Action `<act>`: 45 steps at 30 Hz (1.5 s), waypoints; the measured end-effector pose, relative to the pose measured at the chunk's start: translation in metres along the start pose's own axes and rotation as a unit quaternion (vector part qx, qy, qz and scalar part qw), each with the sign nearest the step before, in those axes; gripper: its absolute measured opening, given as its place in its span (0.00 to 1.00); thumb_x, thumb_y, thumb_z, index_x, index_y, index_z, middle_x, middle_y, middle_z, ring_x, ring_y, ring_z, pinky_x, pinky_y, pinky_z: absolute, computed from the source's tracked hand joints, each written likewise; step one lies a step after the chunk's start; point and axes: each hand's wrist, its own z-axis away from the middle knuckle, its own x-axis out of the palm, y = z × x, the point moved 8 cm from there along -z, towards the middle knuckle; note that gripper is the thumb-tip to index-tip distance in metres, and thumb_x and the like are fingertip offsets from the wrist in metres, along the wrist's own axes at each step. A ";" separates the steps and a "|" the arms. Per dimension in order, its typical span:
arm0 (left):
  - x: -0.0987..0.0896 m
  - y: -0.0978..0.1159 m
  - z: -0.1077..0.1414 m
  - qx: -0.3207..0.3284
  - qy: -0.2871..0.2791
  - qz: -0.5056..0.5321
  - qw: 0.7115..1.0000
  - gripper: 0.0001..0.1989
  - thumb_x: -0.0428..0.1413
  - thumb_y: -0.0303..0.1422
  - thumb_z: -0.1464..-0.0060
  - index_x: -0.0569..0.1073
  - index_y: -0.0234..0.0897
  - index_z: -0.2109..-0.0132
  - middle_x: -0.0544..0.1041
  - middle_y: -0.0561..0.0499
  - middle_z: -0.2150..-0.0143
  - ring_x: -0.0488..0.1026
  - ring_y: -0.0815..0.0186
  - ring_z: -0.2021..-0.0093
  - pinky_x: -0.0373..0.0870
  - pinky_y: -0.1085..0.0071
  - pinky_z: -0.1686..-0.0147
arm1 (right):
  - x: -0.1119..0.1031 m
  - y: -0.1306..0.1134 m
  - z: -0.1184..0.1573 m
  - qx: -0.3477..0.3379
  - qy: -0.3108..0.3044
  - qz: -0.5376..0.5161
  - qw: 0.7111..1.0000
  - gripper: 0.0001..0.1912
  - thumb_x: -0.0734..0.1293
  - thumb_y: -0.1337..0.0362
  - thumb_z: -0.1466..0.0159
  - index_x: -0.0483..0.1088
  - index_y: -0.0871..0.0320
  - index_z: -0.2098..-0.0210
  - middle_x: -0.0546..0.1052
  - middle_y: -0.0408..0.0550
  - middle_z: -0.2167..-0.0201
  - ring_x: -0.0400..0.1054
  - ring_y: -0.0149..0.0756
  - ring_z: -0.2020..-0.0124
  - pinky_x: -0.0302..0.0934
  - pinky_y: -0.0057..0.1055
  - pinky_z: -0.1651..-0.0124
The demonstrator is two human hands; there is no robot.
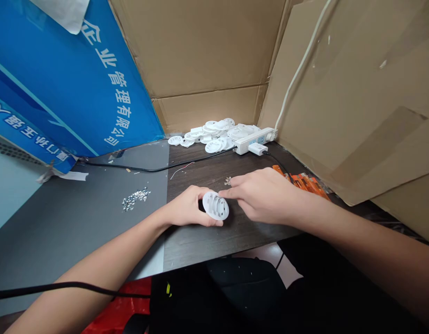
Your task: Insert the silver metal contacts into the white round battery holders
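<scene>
My left hand (190, 206) is wrapped round a white round plastic cover (214, 208), with its ribbed, slotted inner side tilted towards me. From the right, my right hand (259, 195) reaches across with its index finger stretched out. That fingertip touches the cover's upper edge, near a small metallic bit that is too small to name. The right thumb is mostly hidden under the hand. Just behind the right fingers lies a little heap of small metal pieces (228, 180) on the dark wood tabletop (197, 246).
A pile of white round covers (214, 132) lies at the back beside a white power strip (254, 140) with a plugged-in adapter (258, 148). Small screws (135, 199) are scattered on the grey mat (96, 218) at left. Orange strips (308, 184) lie right. Cardboard walls (207, 46) stand behind.
</scene>
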 end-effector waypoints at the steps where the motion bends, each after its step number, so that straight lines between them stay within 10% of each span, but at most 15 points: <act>1: 0.000 -0.001 0.000 -0.008 -0.003 0.009 1.000 0.22 0.72 0.41 0.59 0.76 0.28 0.63 0.72 0.53 0.70 0.64 0.76 0.71 0.63 0.79 0.68 | -0.002 0.001 0.001 0.004 -0.002 -0.008 1.000 0.26 0.62 0.68 0.35 0.77 0.39 0.43 0.79 0.43 0.63 0.72 0.35 0.66 0.37 0.34 0.71; 8: -0.002 0.001 0.000 0.005 0.003 -0.015 1.000 0.23 0.72 0.42 0.59 0.76 0.28 0.63 0.75 0.51 0.68 0.67 0.74 0.68 0.65 0.78 0.66 | -0.021 0.018 0.011 0.061 0.037 -0.009 0.997 0.25 0.61 0.66 0.33 0.77 0.42 0.41 0.80 0.46 0.61 0.72 0.36 0.63 0.43 0.34 0.70; 16: -0.006 0.003 0.002 0.025 0.043 -0.010 0.999 0.26 0.72 0.42 0.59 0.77 0.28 0.59 0.75 0.51 0.66 0.65 0.74 0.68 0.65 0.78 0.64 | 0.009 0.016 0.005 0.043 0.011 -0.161 0.986 0.22 0.58 0.68 0.30 0.77 0.47 0.44 0.80 0.43 0.49 0.74 0.39 0.50 0.62 0.35 0.53; 45: 0.000 0.001 -0.002 -0.013 0.026 0.040 0.999 0.20 0.70 0.39 0.54 0.77 0.28 0.59 0.77 0.49 0.63 0.70 0.72 0.65 0.66 0.77 0.61 | 0.010 -0.001 -0.009 0.077 -0.053 -0.037 0.995 0.23 0.60 0.69 0.36 0.81 0.48 0.49 0.82 0.50 0.57 0.77 0.48 0.60 0.61 0.38 0.63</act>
